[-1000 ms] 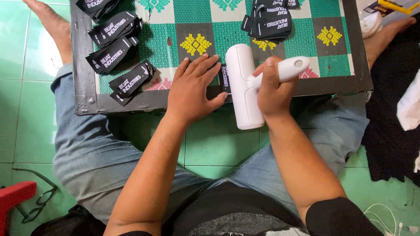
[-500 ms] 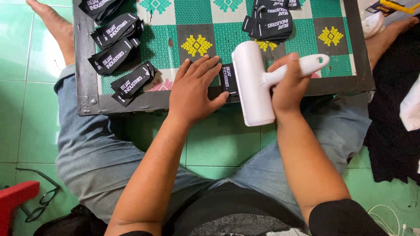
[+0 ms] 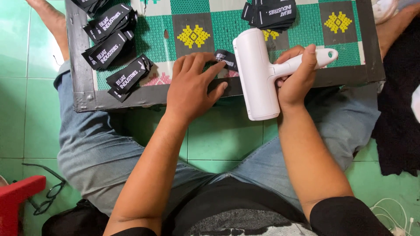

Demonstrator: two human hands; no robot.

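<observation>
Head view, looking down at crossed legs in jeans on a green tiled floor (image 3: 218, 135).

Low surface (image 3: 83, 78) ahead, dark-framed, covered with a green patterned mat showing yellow motifs.

Left hand (image 3: 192, 85) laid flat, fingers spread, fingertips pressing down one black fabric label (image 3: 227, 57) at the near edge of the surface. Nothing pinched; palm resting over the frame.

Right hand (image 3: 295, 76) wrapped around the handle of a white lint roller (image 3: 256, 72), fingers closed tight, thumb along the top. Roller drum upright across the frame, just beside the held label, touching or nearly touching its right end; cannot tell which.

Several stacks of black labels with white lettering (image 3: 109, 43) bunched at the left of the surface, fanned and overlapping. Another stack (image 3: 271, 13) at the far middle, above the roller.

Judging by the layout: one label under work, the piles split between two areas, possibly done and undone, though impossible to say which is which. Apparently somewhere in the middle of the batch, with many pieces on both sides.

Off the surface: eyeglasses (image 3: 48, 196) on the floor at lower left beside a red object (image 3: 17, 196), dark cloth (image 3: 398, 118) at right, white cable (image 3: 393, 209) at lower right.
</observation>
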